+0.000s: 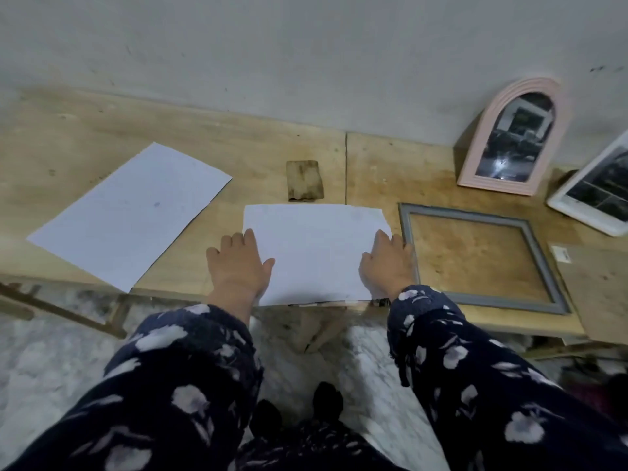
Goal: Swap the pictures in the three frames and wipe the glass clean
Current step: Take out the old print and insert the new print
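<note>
White paper is the material in hand: a sheet [316,253] lies at the near edge of the table [258,144], its near margin slightly past the edge. The left hand [238,263] rests flat on the sheet's left side, fingers straight and spread. The right hand [387,263] rests flat on its right side, fingers extended, gripping nothing. Something appears to lie beneath the sheet at the near edge; what it is cannot be told.

The grey frame [482,256] lies flat just right of the sheet, open, with bare table showing through it. A second sheet [129,215] lies to the left, well apart. A pink arched frame [513,137] leans against the wall [306,56] at far right; a white frame [594,198] lies beside it, tilted. Both hold dark pictures.

Procedure, as judged: keep both palms flat and press evenly so the sheet does not crease. Square it before moving it toward the grey frame. Draw it away from the table edge first.

The table is pale, stained wood. A worn brown cloth [304,180] lies just beyond the sheet. The floor is pale and mottled.
</note>
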The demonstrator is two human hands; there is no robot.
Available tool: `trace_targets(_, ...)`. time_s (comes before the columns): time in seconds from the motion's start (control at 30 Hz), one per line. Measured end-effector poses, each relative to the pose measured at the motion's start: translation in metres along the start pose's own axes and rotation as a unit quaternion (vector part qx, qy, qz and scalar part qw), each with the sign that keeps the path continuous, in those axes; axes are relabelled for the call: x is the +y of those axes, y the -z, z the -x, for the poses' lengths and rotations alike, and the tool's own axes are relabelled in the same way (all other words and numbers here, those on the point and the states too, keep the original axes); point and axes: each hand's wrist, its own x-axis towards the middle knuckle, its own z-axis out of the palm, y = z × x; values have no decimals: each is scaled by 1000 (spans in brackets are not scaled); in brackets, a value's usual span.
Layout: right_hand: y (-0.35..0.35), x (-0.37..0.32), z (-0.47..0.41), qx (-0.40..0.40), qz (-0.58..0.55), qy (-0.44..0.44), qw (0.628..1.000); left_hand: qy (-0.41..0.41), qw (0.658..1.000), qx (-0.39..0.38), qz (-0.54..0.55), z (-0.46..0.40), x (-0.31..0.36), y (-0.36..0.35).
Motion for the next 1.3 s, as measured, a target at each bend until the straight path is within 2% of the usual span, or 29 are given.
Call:
trace_targets(0.2, 7, 1, 0, 72, -129, -26, 989, 39, 996, 11, 75, 4, 11, 3)
trace_targets(0.33, 12, -1, -3, 109, -257, 4, 960, 87, 977, 67, 183, 3, 10, 7)
trace_targets(0.47, 21, 4, -9, 122, -299, 8, 947, 98, 958, 124, 241, -1, 9, 10)
trace_targets(0.67, 44, 31, -21, 143, -290, 19, 946, 74, 955, 164, 234, -2, 36, 35)
trace_targets(0.8, 61, 67, -29, 149, -284, 5, 947, 30, 951, 141, 273, -3, 70, 42)
trace_targets(0.97, 80, 132, -38, 153, -271, 6, 950, -5, 920, 105, 378, 10, 137, 35)
trace_targets(1.3, 97, 275, -61, 112, -249, -28, 962, -67, 929, 52, 359, 30, 282, 9)
